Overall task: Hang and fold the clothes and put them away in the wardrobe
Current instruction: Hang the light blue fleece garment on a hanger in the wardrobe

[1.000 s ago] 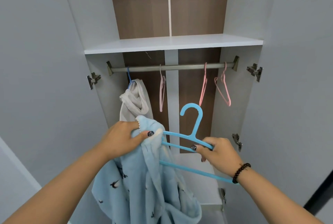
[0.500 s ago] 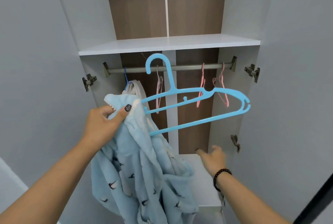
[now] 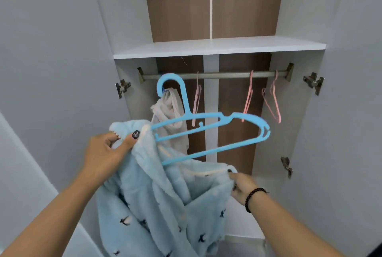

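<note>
A fluffy light-blue garment [image 3: 157, 205] with small dark bird prints hangs in front of the open wardrobe. My left hand [image 3: 105, 153] pinches its upper left edge between thumb and fingers. My right hand [image 3: 241, 186] grips the garment's edge lower on the right. A blue plastic hanger [image 3: 206, 124] has its left end tucked into the garment by my left hand; its right end juts free and its hook points up, just below the rail [image 3: 217, 75].
On the rail hang a beige garment [image 3: 171, 112] at the left and three empty pink hangers [image 3: 272, 99]. A white shelf [image 3: 219, 47] sits above the rail. Both wardrobe doors stand open at the sides, with metal hinges [image 3: 313, 82] jutting inward.
My right hand let go of the blue hanger, dropped and took hold of the garment's right edge. My left hand lifted the garment and hanger up toward the rail.
</note>
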Tool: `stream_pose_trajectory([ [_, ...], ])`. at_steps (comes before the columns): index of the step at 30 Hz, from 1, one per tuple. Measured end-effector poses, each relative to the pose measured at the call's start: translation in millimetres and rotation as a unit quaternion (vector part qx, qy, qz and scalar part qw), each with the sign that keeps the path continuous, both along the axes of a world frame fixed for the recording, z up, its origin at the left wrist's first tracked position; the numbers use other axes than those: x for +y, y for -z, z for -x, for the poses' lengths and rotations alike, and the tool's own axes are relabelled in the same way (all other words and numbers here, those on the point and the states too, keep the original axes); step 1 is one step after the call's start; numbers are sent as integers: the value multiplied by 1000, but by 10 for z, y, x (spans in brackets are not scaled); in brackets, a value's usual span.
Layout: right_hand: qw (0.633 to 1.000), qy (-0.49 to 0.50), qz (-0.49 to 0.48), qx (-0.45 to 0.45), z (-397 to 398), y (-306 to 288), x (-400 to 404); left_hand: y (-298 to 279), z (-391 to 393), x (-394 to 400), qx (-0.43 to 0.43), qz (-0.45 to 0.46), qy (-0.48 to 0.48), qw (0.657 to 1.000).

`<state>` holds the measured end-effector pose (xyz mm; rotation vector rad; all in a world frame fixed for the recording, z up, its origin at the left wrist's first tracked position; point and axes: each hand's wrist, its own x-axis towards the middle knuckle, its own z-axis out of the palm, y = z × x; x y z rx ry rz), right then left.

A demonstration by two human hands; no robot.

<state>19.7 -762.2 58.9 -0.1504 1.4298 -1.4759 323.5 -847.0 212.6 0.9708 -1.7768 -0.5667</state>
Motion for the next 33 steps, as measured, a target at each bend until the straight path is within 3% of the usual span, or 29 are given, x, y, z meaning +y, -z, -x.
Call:
stream_pose_trajectory([
  [3, 997, 27, 76, -15, 104, -218, 44, 154, -215, 19, -58, -11, -16, 998],
  [8, 988, 50, 139, 38, 209, -544, 198, 251, -456, 77, -140, -13, -67, 988],
  [15, 959, 25, 177, 220, 74, -1025, 364, 332, -512, 114, -222, 39, -132, 965],
  [18, 932, 6, 189, 310, -86, -1216, 406, 435, -373, 162, -229, 50, -109, 966],
  [21, 921, -37, 223, 318, -322, -1341, 463, 509, -79, 292, -254, 59, -89, 961],
  [25, 930, -83, 252, 254, -645, -1275, 580, 475, 248, 404, -167, -35, -91, 981],
  [29, 880, -123, 117, 443, -659, -1006, 663, 482, 333, 413, -35, -103, -71, 991],
  [33, 864, -57, 85, 494, -573, -1112, 779, 510, 308, 387, 9, -130, -52, 990],
])
